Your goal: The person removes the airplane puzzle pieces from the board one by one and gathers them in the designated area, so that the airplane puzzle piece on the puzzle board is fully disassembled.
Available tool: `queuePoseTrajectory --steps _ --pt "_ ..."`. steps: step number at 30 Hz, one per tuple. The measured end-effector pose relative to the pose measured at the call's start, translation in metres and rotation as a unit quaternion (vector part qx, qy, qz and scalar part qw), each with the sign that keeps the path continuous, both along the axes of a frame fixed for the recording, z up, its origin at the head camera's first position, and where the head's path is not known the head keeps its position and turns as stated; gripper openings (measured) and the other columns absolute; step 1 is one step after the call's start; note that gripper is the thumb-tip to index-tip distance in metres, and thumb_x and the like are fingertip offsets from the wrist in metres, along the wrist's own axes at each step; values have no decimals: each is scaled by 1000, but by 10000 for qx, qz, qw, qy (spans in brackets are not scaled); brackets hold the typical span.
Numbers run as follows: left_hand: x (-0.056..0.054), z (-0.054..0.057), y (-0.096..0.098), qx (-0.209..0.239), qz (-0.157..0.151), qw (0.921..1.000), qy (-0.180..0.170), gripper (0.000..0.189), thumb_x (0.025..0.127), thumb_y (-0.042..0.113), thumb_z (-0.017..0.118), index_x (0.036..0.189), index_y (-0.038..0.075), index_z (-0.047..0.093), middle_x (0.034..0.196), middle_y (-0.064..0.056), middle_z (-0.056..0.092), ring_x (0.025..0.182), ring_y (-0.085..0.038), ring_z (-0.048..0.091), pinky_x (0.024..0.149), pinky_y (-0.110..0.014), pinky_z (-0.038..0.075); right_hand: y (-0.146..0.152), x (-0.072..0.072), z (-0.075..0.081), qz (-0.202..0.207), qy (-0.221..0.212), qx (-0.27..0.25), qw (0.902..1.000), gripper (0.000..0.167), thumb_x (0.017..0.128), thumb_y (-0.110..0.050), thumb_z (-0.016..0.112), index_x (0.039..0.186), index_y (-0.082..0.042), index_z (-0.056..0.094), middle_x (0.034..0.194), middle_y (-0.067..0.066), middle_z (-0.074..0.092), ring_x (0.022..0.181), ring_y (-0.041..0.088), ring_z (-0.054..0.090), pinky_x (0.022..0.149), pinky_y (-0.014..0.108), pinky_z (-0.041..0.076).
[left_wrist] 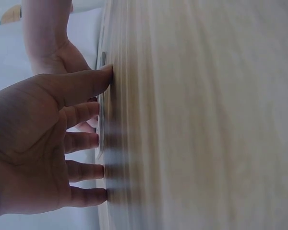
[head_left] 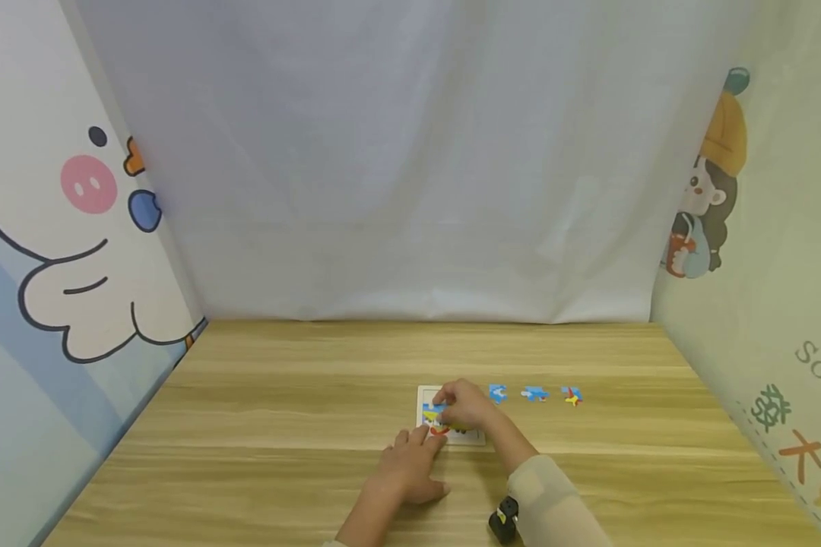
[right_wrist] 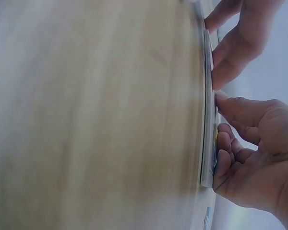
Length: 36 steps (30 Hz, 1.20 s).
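Observation:
In the head view a small jigsaw puzzle in a white frame (head_left: pixel 420 395) lies on the table, a colourful picture partly laid inside it. My right hand (head_left: pixel 467 405) is over the puzzle, thumb and index finger at a blue puzzle piece (head_left: pixel 436 408) in its left part; the other fingers curl in against the board, as the right wrist view shows. The hand covers much of the picture. My left hand (head_left: pixel 410 465) has its fingers spread, fingertips on the frame's near left edge. In the left wrist view the thumb (left_wrist: pixel 86 86) extends to the table.
To the right of the frame lie three loose puzzle pieces: a blue one (head_left: pixel 497 393), a blue and white one (head_left: pixel 535 393), and one with red and yellow (head_left: pixel 572 395). A small black object (head_left: pixel 503 521) is by the right sleeve. A pale curtain (head_left: pixel 410 228) hangs behind the wooden table (head_left: pixel 280 425).

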<state>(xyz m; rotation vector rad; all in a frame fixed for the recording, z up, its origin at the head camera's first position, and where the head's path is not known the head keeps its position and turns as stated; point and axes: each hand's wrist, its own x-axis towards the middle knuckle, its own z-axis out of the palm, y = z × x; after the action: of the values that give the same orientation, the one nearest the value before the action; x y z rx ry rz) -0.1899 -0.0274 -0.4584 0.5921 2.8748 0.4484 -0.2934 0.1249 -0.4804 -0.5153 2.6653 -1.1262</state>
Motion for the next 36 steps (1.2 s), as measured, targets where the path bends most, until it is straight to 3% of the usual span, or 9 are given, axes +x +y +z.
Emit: queuePoseTrajectory --steps 8,12,19,23,29,36 --pt "1 1 1 123 68 9999 -99 69 74 39 75 133 13 50 140 -15 38 124 -40 35 91 -60 37 -1 2 2 -4 69 3 10000 21 74 -4 73 93 -9 65 92 5 58 88 24 54 75 41 48" --pt "0 2 2 121 75 9998 -128 69 74 39 75 133 12 50 140 -15 38 124 -40 35 91 -60 37 0 2 4 4 40 -87 10000 22 75 -3 73 91 -10 62 87 4 56 81 21 53 68 35 47" --pt "-1 1 1 88 49 9999 -97 69 73 40 75 132 13 51 139 -15 39 124 -40 35 91 -61 37 -2 2 3 20 -63 -719 9974 16 77 5 65 87 -6 58 75 4 56 66 17 54 55 28 46" --pt "-1 2 1 95 26 9999 -135 69 73 40 75 132 13 51 139 -15 39 124 -40 35 91 -61 37 -3 4 2 -99 4 -834 9965 16 77 6 63 86 -6 57 76 4 57 68 16 53 55 27 46" --pt "-1 4 1 126 3 9999 -29 69 73 39 75 132 13 51 139 -15 39 123 -41 36 90 -61 37 1 8 14 -288 167 -1247 9916 13 81 5 63 90 -4 59 79 5 56 74 18 52 61 28 46" --pt "1 5 0 204 6 9997 -101 68 73 38 76 130 12 52 138 -17 40 122 -41 36 90 -61 37 5 18 21 -129 -109 -1600 9870 11 84 2 62 94 -1 59 77 4 55 70 16 52 59 26 45"
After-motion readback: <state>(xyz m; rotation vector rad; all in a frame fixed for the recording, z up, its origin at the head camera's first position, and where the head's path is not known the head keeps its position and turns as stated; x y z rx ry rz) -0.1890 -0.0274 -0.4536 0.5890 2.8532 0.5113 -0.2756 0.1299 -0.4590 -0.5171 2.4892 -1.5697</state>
